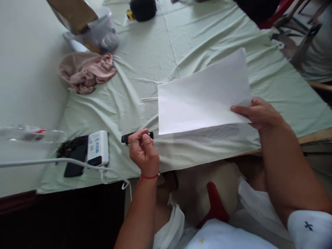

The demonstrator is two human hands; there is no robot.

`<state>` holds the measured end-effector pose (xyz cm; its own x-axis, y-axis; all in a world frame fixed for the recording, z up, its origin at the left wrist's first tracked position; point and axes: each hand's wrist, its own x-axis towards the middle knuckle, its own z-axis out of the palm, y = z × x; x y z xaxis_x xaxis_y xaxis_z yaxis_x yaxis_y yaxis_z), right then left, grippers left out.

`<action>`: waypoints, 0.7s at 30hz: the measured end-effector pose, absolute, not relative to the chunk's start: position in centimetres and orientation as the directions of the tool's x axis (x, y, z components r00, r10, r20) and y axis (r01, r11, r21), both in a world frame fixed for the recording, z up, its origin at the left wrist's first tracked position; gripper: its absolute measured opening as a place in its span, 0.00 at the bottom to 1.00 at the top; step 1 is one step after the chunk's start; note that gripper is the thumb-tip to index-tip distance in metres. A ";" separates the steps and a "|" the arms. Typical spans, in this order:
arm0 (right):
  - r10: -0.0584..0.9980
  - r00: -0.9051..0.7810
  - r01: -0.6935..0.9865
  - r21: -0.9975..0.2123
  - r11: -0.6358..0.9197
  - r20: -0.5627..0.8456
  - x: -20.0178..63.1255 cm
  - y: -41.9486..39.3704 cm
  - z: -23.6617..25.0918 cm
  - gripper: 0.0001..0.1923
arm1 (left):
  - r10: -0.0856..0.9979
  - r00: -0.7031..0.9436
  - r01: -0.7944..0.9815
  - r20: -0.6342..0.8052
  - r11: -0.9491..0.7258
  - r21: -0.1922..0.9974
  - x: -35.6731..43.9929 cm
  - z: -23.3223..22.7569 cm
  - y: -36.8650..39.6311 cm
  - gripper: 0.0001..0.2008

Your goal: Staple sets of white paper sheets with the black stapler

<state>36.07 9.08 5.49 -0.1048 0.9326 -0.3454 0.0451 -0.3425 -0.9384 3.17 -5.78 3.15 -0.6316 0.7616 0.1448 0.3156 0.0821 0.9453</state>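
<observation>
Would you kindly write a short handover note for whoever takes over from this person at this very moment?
Left hand: closed around a black marker, held just above the table's near edge.
Right hand: pinching the right edge of a blank white sheet of paper, lifted slightly off the green tablecloth.
Nearby: white power bank and dark phone at the left, pink cloth further back.
Done: paper and marker are in hand.
Left: nothing is written on the visible side of the sheet.

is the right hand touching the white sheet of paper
Touching. The head view shows the right hand pinching the near right corner of the white paper, thumb on top, lifting that edge off the green cloth.
</observation>
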 end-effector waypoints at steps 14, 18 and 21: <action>0.956 -0.103 0.026 -0.962 -0.273 -0.274 36.3 8.6 4.9 0.09 | 0.864 -0.473 -0.145 -0.172 0.116 0.983 4.1 2.1 -3.5 0.20; 0.968 -0.053 0.000 -0.970 -0.244 -0.243 35.7 8.8 4.5 0.09 | 0.826 -0.552 -0.066 -0.115 0.094 0.993 4.2 1.4 -3.1 0.22; 0.965 -0.016 -0.026 -0.964 -0.264 -0.263 35.3 8.9 4.7 0.10 | 0.831 -0.535 -0.134 -0.152 0.094 0.987 4.2 1.3 -2.8 0.26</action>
